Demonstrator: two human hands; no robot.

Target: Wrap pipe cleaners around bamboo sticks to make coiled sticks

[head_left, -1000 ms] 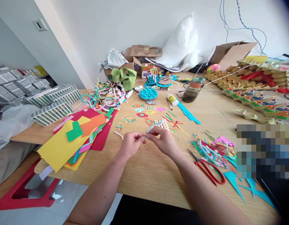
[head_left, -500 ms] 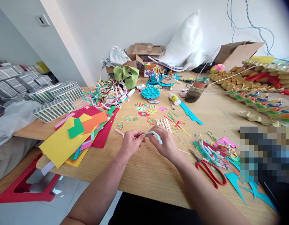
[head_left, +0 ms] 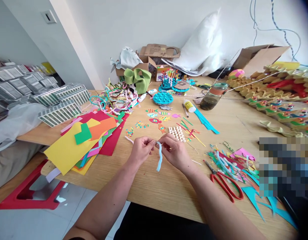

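Observation:
A light blue pipe cleaner (head_left: 159, 160) is pinched between the fingertips of both hands, its free end hanging down over the table. My left hand (head_left: 143, 150) grips it with thumb and forefinger. Close beside, my right hand (head_left: 176, 154) has thumb and fingers closed at its upper bend. The exact grip is partly hidden by the fingers. A pale pink fuzzy strip (head_left: 129, 139) shows past my left hand; whether it joins the blue one I cannot tell. Just beyond the hands lie rows of small white pieces (head_left: 177, 133) and several paper fish (head_left: 155, 120).
Coloured sheets (head_left: 66, 146) are stacked at left. Red-handled scissors (head_left: 227, 186) lie at right by paper scraps (head_left: 229, 163). Farther back are a glue bottle (head_left: 189, 106), a glass jar (head_left: 214, 96), a blue round craft piece (head_left: 163, 98) and tangled pipe cleaners (head_left: 119, 96).
The blue pipe cleaner's free end has swung from pointing right across my right hand to hanging down between the hands. The view has shifted slightly.

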